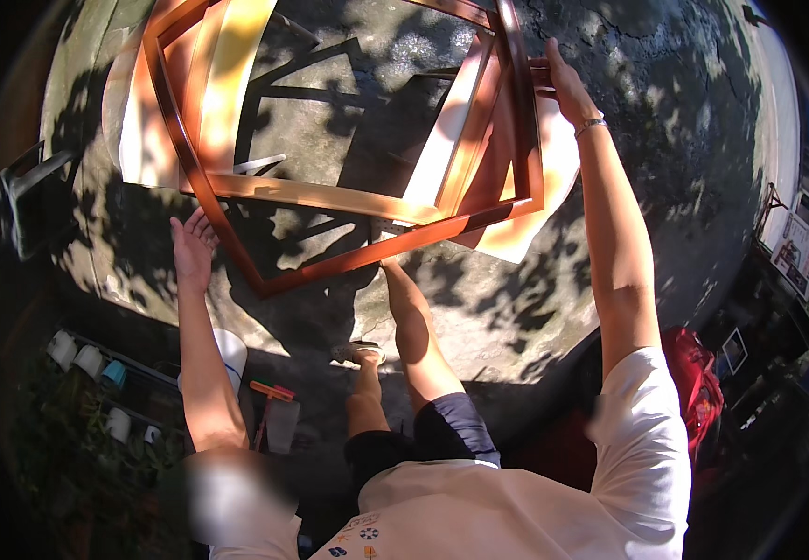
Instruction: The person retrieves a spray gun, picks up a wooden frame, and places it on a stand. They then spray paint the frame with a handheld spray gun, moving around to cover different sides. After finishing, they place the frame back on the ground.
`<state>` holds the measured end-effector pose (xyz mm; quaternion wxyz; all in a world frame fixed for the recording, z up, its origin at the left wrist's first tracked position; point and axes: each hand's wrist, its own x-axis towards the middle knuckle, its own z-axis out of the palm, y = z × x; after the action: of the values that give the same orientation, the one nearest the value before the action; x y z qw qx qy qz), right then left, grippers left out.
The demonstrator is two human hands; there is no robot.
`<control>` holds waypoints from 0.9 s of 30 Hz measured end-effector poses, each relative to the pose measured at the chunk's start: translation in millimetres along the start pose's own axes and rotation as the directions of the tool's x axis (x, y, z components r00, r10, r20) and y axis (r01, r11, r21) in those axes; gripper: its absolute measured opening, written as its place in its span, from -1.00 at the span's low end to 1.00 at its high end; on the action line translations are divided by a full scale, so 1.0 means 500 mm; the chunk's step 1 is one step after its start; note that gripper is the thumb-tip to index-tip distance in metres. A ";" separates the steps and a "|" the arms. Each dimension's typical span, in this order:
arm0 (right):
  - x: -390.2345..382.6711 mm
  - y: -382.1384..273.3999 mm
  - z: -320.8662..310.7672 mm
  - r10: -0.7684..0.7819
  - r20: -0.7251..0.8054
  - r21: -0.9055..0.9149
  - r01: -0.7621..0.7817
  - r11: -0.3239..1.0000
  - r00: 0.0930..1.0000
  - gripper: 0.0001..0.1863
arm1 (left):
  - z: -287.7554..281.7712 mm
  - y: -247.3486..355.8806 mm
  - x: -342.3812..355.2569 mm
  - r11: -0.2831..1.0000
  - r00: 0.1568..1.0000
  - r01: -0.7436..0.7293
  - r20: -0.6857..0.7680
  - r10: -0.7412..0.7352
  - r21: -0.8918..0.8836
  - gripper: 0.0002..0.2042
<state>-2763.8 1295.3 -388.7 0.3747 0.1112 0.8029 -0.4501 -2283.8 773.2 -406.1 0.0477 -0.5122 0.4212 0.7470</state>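
A large glossy reddish-brown wooden frame (372,252) lies tilted over a stack of boards, one corner pointing toward me. My left hand (195,254) is open beside its left rail, palm showing and fingers spread close to the wood. Whether those fingertips touch it, I cannot tell. At the far right rail, my right hand (565,89) reaches in with fingers stretched out and thumb apart. Its fingertips meet the rail's outer edge and are partly hidden there. Under the frame are a light wooden bar (325,194), curved orange-tan panels (223,84) and pale boards (502,233).
Sunlit concrete floor (675,140) with leaf shadows surrounds the work. A dark metal stand (17,210) is at the left. White cups (87,359) and plants stand lower left, near an orange-handled tool (272,390). A red bag (698,383) lies at the right.
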 end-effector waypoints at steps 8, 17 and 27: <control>0.006 -0.013 0.002 0.063 0.123 0.215 -0.089 0.972 0.990 -0.25 | 0.016 -0.003 -0.007 0.966 0.992 -0.034 0.109 0.063 -0.256 -0.38; 0.017 -0.002 -0.010 0.065 0.241 0.299 -0.138 0.944 0.968 -0.31 | 0.036 0.015 -0.017 0.911 0.981 -0.029 0.163 0.104 -0.412 -0.41; 0.000 -0.020 -0.025 0.056 0.358 0.361 -0.193 0.912 0.932 -0.27 | 0.039 0.040 -0.010 0.884 0.949 -0.010 0.274 0.156 -0.467 -0.31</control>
<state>-2775.4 1299.7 -378.5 0.5063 0.1558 0.6112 -0.5880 -2305.7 775.1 -388.2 -0.0432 -0.3689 0.2415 0.8965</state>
